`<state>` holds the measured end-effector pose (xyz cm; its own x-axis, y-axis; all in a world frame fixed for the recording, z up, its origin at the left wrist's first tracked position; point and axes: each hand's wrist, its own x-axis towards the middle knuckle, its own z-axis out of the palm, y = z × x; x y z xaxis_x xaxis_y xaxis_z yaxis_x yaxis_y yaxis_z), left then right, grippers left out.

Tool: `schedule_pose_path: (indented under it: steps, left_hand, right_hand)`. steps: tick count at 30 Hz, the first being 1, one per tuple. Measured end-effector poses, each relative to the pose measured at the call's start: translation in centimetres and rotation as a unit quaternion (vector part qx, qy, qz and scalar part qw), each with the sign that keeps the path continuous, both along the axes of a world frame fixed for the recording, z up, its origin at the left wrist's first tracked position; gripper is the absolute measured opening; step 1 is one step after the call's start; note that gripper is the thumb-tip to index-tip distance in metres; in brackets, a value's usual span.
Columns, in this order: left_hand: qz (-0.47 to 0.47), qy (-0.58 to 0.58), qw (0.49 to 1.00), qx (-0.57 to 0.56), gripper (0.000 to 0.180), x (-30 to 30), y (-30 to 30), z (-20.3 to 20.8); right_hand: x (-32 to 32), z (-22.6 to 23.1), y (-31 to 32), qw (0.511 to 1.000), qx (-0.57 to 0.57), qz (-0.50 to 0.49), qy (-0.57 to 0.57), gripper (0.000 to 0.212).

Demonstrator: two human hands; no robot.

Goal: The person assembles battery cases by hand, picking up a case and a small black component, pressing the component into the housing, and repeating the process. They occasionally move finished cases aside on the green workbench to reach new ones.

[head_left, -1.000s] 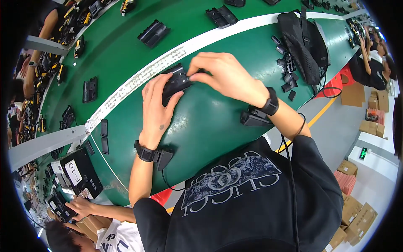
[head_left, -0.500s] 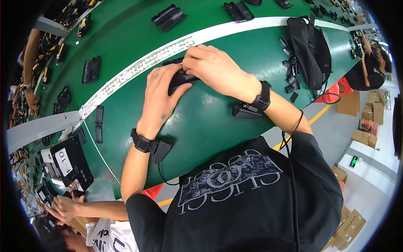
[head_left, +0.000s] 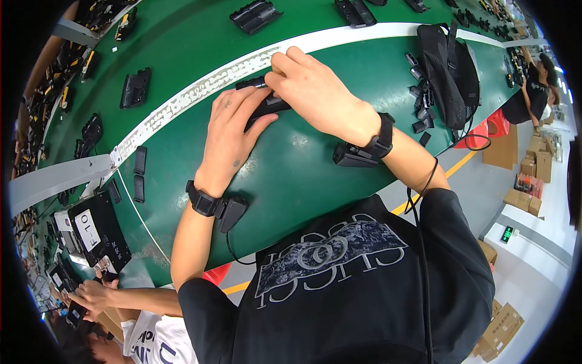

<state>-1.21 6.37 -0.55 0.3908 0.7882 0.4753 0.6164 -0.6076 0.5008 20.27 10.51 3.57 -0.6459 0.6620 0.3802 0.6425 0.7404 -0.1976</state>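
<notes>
Left hand (head_left: 233, 130): clasped across black housing (head_left: 268, 108) | Right hand (head_left: 318, 94): at housing's right end, pinch cannot be determined | Well right of grip: small black parts (head_left: 426, 100)

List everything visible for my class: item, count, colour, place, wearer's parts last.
worktop: one, green, centre
strip: one, white, across worktop
housing: one, black, upper centre
shells: several, black, beyond strip
small parts: many, black, right
bag: one, black, right
flat pieces: three, black, left
labelled box: one, black, left
units: many, yellow-black, left
plastic objects: several, red, below worktop
cartons: several, brown, right
co-workers: several, white or black clothing, sides
wrist devices: two, black, wrists
shirt: one, black, lower centre
left hand: one, bare, gripping housing
right hand: one, bare, at housing
</notes>
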Motion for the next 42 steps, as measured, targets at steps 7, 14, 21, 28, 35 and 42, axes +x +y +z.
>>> schedule_pose_path:
  steps: [7,14,21,28,35,42]
  left_hand:
    - [0.006,0.077,0.995,0.068,0.047,0.5,0.0,0.3]
    - [0.046,0.141,0.987,0.070,0.043,1.4,-0.7,1.4]
    - [0.070,0.101,0.992,-0.006,0.042,-0.4,1.6,2.5]
    - [0.224,0.146,0.937,0.226,0.035,-9.7,11.8,0.9]
    - [0.494,0.307,0.813,-0.021,0.028,-12.0,8.5,2.6]
    - [0.425,0.284,0.859,0.034,0.023,-12.0,8.3,2.3]
  right_hand:
    - [-0.1,0.0,1.5,0.995,-0.070,-0.004,-0.073,0.010]
    - [-0.7,1.5,2.2,0.982,-0.133,-0.012,-0.132,0.014]
    - [6.1,3.3,-1.7,0.989,-0.037,-0.114,0.082,0.024]
    - [20.6,0.4,1.8,0.915,0.002,-0.401,-0.039,0.029]
    - [23.2,-1.5,4.3,0.892,0.005,-0.445,-0.078,0.024]
    - [22.2,-1.2,4.1,0.899,-0.040,-0.426,-0.093,0.021]
